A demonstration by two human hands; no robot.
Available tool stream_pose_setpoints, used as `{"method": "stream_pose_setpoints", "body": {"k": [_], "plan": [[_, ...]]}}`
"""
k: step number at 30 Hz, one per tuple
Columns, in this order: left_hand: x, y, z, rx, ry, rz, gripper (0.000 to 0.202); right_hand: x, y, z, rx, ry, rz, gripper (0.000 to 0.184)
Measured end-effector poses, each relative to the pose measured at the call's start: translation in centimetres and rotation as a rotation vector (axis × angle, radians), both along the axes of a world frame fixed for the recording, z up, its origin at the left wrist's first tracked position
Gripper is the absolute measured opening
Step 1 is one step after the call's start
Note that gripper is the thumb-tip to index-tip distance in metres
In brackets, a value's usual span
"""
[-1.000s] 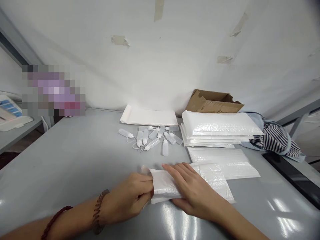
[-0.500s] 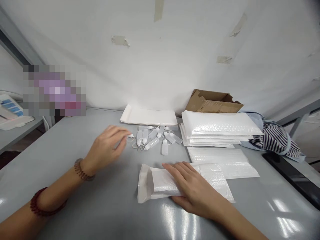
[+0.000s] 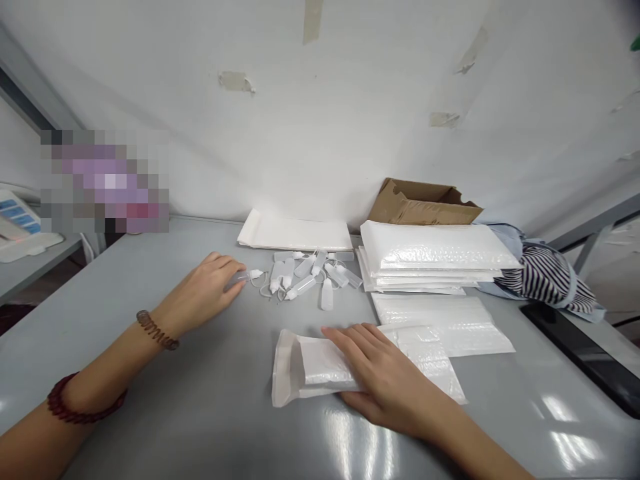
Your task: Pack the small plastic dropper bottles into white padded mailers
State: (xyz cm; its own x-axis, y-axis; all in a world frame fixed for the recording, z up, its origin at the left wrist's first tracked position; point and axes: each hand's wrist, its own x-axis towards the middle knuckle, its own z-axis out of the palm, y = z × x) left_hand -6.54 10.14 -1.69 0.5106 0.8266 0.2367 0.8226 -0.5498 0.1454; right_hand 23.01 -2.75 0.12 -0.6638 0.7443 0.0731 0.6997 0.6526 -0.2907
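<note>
My right hand lies flat, fingers stretched out, on a white padded envelope near the table's front. The envelope's mouth faces left with its flap open. My left hand rests on the grey table to the left of a pile of small clear plastic bottles. Its fingers are curled round the leftmost small bottle, whose white cap sticks out past the fingertips.
Another padded envelope lies behind my right hand, beside a stack of them. A brown cardboard box and flat white sheets sit against the wall. Striped cloth and a black slab lie at right.
My left hand let go of the envelope's mouth, reached up to the bottle pile and closed on the leftmost bottle, drawing it slightly left. The right hand stayed on the envelope.
</note>
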Motion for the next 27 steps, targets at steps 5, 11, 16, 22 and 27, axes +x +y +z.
{"method": "stream_pose_setpoints", "body": {"k": [5, 11, 16, 22, 27], "plan": [[-0.4, -0.5, 0.8, -0.029, 0.009, 0.021, 0.03, 0.0, 0.0, 0.2, -0.017, -0.001, -0.006, 0.069], [-0.9, -1.0, 2.1, -0.1, -0.081, 0.104, 0.031, 0.2, 0.0, -0.1, -0.009, 0.01, -0.005, 0.07], [-0.3, -1.9, 3.6, -0.319, -0.236, 0.185, 0.042, 0.1, 0.1, -0.2, 0.001, 0.021, -0.003, 0.069], [0.9, -3.3, 4.8, -0.78, -0.563, 0.021, 0.051, 0.1, 0.1, -0.2, 0.002, 0.026, -0.003, 0.069], [2.3, -4.3, 4.8, -1.143, -0.599, -0.148, 0.024, 0.2, 0.2, -0.3, 0.003, 0.039, -0.003, 0.069]]}}
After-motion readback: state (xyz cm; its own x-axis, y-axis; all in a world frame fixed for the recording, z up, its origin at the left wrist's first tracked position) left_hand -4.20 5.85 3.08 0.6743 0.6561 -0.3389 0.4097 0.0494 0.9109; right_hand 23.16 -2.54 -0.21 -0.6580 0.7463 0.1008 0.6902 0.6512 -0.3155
